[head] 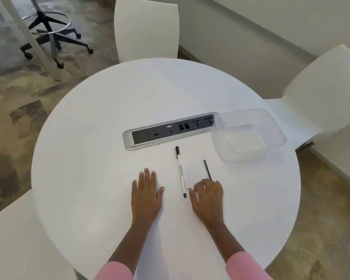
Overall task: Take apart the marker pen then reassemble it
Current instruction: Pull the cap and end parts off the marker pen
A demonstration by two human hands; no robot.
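Observation:
A white marker pen point(180, 172) with a black cap at its far end and a black near end lies lengthwise on the round white table point(109, 118), between my hands. A thin dark rod point(207, 169) lies to its right, its near end hidden under my right hand's fingers. My left hand point(147, 190) rests flat on the table, fingers apart, left of the pen and not touching it. My right hand point(207, 196) is curled loosely over the rod's near end; whether it grips the rod is unclear.
A grey power and data socket strip point(170, 130) is set into the table beyond the pen. A clear plastic container point(249, 136) sits at the right. White chairs point(147, 29) surround the table; an office stool point(49, 31) stands at the far left.

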